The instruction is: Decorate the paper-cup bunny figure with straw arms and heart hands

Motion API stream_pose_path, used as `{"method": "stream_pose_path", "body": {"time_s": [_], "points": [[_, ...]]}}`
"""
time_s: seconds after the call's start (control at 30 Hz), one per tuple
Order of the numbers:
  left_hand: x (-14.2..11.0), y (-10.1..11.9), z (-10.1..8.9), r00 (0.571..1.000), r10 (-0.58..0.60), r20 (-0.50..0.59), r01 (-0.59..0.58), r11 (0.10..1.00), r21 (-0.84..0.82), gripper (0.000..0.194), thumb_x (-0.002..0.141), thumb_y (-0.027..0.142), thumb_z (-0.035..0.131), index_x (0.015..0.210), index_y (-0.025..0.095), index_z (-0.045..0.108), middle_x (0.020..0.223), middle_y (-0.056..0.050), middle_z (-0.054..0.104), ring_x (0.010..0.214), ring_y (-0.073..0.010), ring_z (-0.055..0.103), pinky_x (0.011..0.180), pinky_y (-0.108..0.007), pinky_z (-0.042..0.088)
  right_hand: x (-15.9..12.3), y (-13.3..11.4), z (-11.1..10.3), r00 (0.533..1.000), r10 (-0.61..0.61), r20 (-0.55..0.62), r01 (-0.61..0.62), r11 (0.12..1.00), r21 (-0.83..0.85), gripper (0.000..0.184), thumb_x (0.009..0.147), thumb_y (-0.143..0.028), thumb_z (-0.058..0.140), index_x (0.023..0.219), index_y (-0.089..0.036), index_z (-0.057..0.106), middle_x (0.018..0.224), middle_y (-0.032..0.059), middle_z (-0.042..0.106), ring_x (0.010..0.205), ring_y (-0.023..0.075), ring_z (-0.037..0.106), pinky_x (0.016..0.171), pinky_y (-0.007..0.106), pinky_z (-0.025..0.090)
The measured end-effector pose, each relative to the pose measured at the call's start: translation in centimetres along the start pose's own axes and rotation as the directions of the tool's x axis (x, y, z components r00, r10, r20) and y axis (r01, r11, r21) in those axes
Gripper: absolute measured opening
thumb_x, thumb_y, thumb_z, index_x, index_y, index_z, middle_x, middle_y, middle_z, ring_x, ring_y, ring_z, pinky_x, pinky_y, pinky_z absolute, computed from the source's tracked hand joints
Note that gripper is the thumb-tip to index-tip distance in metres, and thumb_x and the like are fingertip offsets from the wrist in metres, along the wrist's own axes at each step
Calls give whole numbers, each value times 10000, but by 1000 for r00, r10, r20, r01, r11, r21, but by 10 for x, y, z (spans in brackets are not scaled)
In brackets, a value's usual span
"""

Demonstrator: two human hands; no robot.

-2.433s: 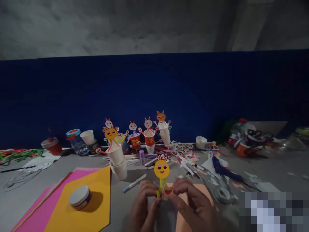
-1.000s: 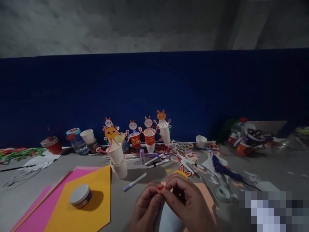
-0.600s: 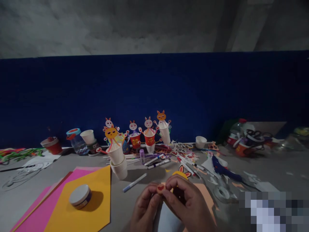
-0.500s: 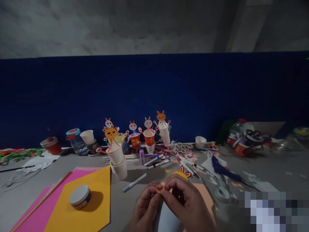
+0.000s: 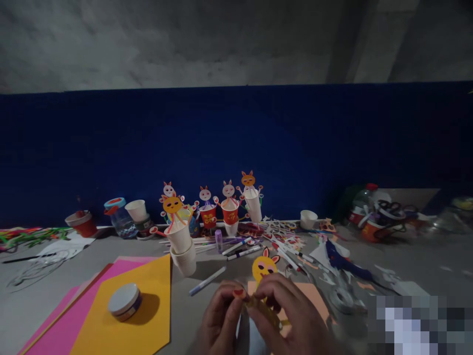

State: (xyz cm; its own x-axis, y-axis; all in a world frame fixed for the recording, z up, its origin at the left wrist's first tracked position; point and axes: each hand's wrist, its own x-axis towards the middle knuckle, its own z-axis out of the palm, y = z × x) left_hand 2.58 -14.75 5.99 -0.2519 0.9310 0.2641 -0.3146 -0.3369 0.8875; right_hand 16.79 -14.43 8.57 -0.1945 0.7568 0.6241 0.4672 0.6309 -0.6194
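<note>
Low in the middle of the head view, my left hand [image 5: 221, 313] is closed, pinching a small paper disc [image 5: 239, 294] with a red heart on it. Beside it, the fingers of my right hand [image 5: 290, 315] are pressed on a thin yellow strip [image 5: 263, 309] whose end lies close to the disc; whether the two touch I cannot make out. Just beyond my right fingers shows a yellow paper animal head [image 5: 263, 266] with pointed ears and cut-out-looking eyes. A white paper cup [image 5: 254, 340] is below my hands, partly covered by them.
Paper-cup animal figures [image 5: 229, 212] stand at the back, one on stacked cups [image 5: 184, 259]. Pens [image 5: 207, 281] and scraps lie mid-table. Left are coloured sheets [image 5: 151, 305] with a lidded jar [image 5: 124, 301]; right, a blue glue gun [image 5: 343, 264] and tape roll [image 5: 342, 298].
The disc has tilted and shifted slightly left in my left fingers. My right hand has moved off it onto the yellow strip. More of the yellow animal head shows now.
</note>
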Motion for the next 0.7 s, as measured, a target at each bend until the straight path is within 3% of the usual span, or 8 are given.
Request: {"method": "stream_pose_path", "body": {"time_s": [0.1, 0.2, 0.33, 0.53, 0.7], "points": [[3, -1, -4, 994, 95, 58, -97, 994, 47, 183, 808, 403, 777, 740, 234, 757, 803, -20, 694, 813, -183, 613, 770, -218, 501, -4, -1, -2, 978, -211, 5, 208, 963, -173, 227, 962, -431, 594, 850, -235, 564, 772, -13, 667, 752, 192, 636, 696, 289, 468], [4, -6, -9, 988, 114, 103, -117, 993, 17, 142, 832, 370, 758, 773, 241, 765, 835, -20, 702, 845, -178, 625, 800, -215, 509, -6, -1, 4, 960, -275, -46, 255, 932, -257, 310, 1038, -378, 446, 781, -231, 539, 682, -24, 657, 650, 174, 599, 630, 295, 413], [4, -12, -13, 996, -85, -5, 84, 989, -125, 139, 789, 379, 804, 824, 246, 785, 876, -6, 725, 841, -158, 653, 778, -192, 528, -7, 2, 11, 936, -347, -56, 316, 901, -298, 370, 1066, -314, 382, 733, -223, 514, 628, -26, 628, 615, 159, 565, 632, 290, 391], [7, -8, -13, 957, -289, -3, 280, 931, -233, 244, 657, 363, 908, 828, 217, 816, 944, -34, 791, 917, -175, 709, 798, -179, 560, -9, 8, 14, 913, -408, -22, 382, 872, -304, 340, 1050, -242, 411, 748, -209, 563, 656, -8, 667, 640, 175, 581, 653, 313, 422], [6, -15, -14, 947, -320, -22, 294, 894, -338, 233, 668, 341, 907, 854, 235, 813, 954, -35, 816, 888, -172, 744, 807, -196, 578, -8, 8, 16, 912, -408, -47, 378, 879, -291, 289, 1029, -195, 414, 810, -212, 603, 703, 6, 705, 661, 189, 623, 685, 322, 492]]}}
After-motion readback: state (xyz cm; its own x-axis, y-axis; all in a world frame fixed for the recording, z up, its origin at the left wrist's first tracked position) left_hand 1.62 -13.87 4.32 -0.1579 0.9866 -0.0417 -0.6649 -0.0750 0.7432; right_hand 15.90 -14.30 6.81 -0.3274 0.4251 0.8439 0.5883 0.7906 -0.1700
